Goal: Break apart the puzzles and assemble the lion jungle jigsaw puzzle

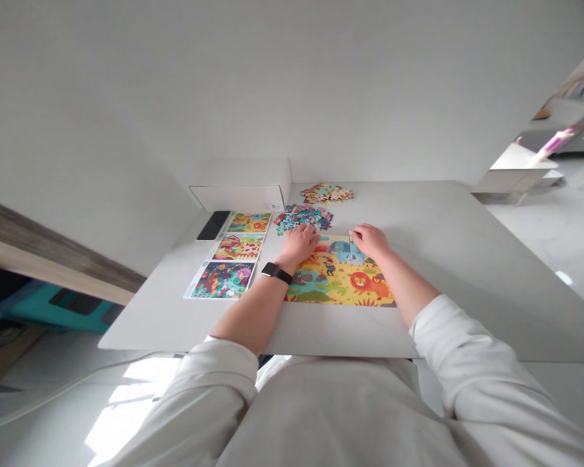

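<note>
A jigsaw puzzle (338, 285) with lions, an elephant and a crocodile-like animal lies on the table in front of me, mostly assembled. My left hand (302, 241), a black watch on its wrist, rests with fingers apart over the puzzle's upper left corner. At the upper right edge, beside the blue elephant, my right hand (370, 240) is closed in a pinch. A small sliver, apparently a puzzle piece (351, 239), shows at its fingertips. Just beyond my left fingers is a pile of dark blue and pink puzzle pieces (305, 218).
Another pile of red and yellow pieces (327, 193) lies near the wall. Three picture sheets (238, 248) line the left side, with a black phone (214, 226) by the top one. Behind them stands a white box (238, 185). The white table (467, 272) extends to the right.
</note>
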A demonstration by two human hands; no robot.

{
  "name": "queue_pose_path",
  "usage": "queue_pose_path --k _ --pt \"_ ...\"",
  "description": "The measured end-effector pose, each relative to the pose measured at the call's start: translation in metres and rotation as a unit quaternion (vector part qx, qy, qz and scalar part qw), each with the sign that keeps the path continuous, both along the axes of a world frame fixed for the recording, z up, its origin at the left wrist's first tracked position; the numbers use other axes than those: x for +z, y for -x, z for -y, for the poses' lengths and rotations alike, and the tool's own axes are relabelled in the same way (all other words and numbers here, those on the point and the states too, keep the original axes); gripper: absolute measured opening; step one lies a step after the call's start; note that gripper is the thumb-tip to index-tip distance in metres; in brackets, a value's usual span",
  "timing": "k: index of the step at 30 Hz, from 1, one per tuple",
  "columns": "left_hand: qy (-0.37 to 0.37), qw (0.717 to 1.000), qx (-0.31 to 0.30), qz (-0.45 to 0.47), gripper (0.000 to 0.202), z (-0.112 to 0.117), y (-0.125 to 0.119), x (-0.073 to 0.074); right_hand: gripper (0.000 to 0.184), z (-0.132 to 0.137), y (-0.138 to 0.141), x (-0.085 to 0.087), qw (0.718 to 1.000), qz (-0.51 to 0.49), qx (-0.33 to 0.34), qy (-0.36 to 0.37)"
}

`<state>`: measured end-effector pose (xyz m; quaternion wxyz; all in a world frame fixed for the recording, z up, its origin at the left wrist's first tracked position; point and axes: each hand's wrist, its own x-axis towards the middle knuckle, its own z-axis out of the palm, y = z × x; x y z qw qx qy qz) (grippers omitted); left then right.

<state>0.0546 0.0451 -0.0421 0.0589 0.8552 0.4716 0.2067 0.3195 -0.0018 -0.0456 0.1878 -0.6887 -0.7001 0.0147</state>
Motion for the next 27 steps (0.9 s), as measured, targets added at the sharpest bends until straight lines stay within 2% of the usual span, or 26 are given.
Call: queue_pose_path --k 7,10,15,18,21,24,27 --pt "0.037 0.999 -0.009 -0.035 0.031 -0.011 0.004 0.006 0.050 -0.011 0.002 0.011 1.000 -0.005 0.011 0.018" --pt "0.054 0.997 -0.012 -0.045 0.037 -0.017 0.003 0.015 0.055 -0.018 0.003 0.021 1.000 -0.008 0.011 0.009" --pt "0.004 0.999 -0.039 -0.033 0.035 -0.021 0.000 0.046 0.057 -0.021 -0.001 0.046 0.998 -0.033 0.025 -0.050" --pt "-0.030 0.998 -0.051 -0.009 0.034 -0.015 -0.001 0.068 0.058 -0.015 -0.004 0.062 0.992 -0.052 0.053 -0.102" --pt "-0.053 0.995 -0.083 0.005 0.033 -0.003 0.000 0.086 0.060 -0.005 -0.005 0.076 0.987 -0.059 0.089 -0.124" --pt "-0.066 0.992 -0.106 0.019 0.032 0.007 0.000 0.100 0.061 0.004 -0.004 0.087 0.982 -0.073 0.106 -0.141" --pt "-0.074 0.989 -0.121 0.030 0.033 0.011 -0.001 0.107 0.062 0.008 0.000 0.091 0.978 -0.102 0.113 -0.143"
